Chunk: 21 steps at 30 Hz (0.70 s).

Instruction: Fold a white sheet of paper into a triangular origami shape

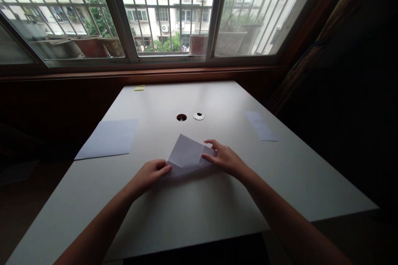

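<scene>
A folded sheet of white paper (187, 151) is held between my two hands over the middle of the table. My left hand (153, 172) pinches its left corner, thumb on top. At the right end, my right hand (224, 156) grips the paper with the thumb on the near side and the index finger curved above the edge. Crease lines and an overlapping flap show on the paper. Its underside, and the fingers beneath it, are hidden.
The white table (192, 211) reaches toward a barred window (168, 12). A stack of white paper (108, 137) lies left, a paper strip (260, 126) right. Near the far side are a round hole (181, 117), its cover (198, 116) and a yellow slip (139, 88).
</scene>
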Each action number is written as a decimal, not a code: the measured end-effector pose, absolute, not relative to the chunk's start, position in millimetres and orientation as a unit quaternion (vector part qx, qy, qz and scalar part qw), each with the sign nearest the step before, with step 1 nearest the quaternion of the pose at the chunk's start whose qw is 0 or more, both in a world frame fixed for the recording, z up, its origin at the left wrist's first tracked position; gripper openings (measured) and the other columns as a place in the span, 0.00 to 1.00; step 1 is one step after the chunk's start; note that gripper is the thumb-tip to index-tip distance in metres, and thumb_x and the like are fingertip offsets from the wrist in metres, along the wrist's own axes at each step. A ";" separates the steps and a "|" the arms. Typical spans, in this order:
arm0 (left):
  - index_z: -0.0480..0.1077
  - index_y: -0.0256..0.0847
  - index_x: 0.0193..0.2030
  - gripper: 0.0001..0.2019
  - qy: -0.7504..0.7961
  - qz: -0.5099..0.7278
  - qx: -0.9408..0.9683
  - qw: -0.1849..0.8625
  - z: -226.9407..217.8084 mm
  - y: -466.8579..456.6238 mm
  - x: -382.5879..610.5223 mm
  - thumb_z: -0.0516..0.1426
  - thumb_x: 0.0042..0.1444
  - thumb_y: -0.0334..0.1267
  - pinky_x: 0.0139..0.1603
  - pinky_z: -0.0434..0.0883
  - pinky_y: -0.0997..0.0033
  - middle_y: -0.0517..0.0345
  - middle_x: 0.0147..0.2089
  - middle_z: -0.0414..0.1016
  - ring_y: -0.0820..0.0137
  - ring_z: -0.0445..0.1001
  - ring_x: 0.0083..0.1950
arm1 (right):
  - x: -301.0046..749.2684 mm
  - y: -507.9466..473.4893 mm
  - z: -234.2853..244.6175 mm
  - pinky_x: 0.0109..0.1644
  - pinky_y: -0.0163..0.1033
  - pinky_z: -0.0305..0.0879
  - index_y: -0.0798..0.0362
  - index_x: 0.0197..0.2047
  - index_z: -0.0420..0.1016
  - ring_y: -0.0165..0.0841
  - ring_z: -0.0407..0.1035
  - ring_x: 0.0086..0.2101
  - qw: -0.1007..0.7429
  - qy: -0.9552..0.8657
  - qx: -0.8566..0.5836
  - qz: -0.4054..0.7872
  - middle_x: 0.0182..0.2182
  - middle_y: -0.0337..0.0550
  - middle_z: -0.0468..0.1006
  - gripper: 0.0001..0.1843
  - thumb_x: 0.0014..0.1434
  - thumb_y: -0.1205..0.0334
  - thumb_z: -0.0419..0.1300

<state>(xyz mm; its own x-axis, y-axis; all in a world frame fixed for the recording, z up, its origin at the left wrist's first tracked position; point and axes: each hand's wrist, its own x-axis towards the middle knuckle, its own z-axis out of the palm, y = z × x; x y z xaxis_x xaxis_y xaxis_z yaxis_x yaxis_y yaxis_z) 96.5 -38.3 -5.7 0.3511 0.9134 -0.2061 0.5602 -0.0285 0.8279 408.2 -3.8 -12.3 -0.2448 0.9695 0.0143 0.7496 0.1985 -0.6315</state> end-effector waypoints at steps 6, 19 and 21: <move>0.72 0.40 0.32 0.21 0.541 0.170 0.712 0.414 -9.8 -24.1 97.8 0.53 0.58 0.57 0.32 0.61 0.72 0.57 0.32 0.74 0.64 0.70 0.34 | 379.8 -13.6 -4.8 0.40 0.45 0.67 0.41 0.67 0.58 0.46 0.74 0.41 0.194 -0.792 -0.566 0.120 0.52 0.50 0.74 0.32 0.62 0.44 0.56; 0.68 0.39 0.41 0.20 0.570 0.119 0.692 0.427 -3.3 -4.7 102.9 0.54 0.56 0.56 0.31 0.69 0.69 0.54 0.37 0.74 0.64 0.73 0.35 | 346.9 -19.6 -18.7 0.69 0.59 0.45 0.44 0.58 0.72 0.46 0.56 0.64 0.187 -0.864 -0.467 -0.027 0.64 0.45 0.66 0.19 0.68 0.52 0.51; 0.66 0.40 0.49 0.24 0.568 0.112 0.662 0.476 -3.0 -2.1 103.3 0.55 0.55 0.58 0.26 0.70 0.70 0.54 0.39 0.74 0.66 0.74 0.31 | 346.1 -17.2 -27.2 0.68 0.59 0.46 0.45 0.59 0.72 0.46 0.59 0.62 0.185 -0.870 -0.456 -0.018 0.62 0.46 0.69 0.20 0.69 0.52 0.50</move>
<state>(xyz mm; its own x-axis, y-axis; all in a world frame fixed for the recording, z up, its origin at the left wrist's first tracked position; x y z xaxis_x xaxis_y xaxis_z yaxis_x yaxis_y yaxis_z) 103.3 -2.1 -3.0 0.3292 0.8583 -0.3937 0.6458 0.0995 0.7570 346.1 -17.2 -27.2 -0.5153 0.7875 0.3381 0.8008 0.5829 -0.1373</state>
